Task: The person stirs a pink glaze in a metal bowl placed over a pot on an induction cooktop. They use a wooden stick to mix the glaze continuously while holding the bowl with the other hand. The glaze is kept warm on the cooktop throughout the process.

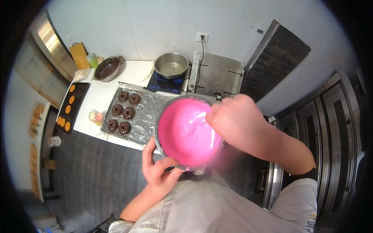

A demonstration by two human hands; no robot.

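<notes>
A round metal bowl (156,132) holds smooth, glossy pink icing (186,131) with a swirl on its surface. My left hand (160,169) grips the bowl's lower left rim, fingers outside and thumb near the edge. Over the bowl's right side is my right hand (233,116), closed in a fist and slightly blurred; whatever it may hold is hidden by the hand. Left of the bowl, chocolate-glazed doughnuts (124,127) stand in pairs on a plastic-covered tray (145,116).
Behind the bowl, a metal pot (171,65) sits on an induction hob (166,84), beside a metal appliance lid (218,74). Farther left are a bowl of chocolate (107,69), a paper cup (95,117) and a black tray (78,100) with plain doughnuts. Metal ovens (323,131) stand at the right.
</notes>
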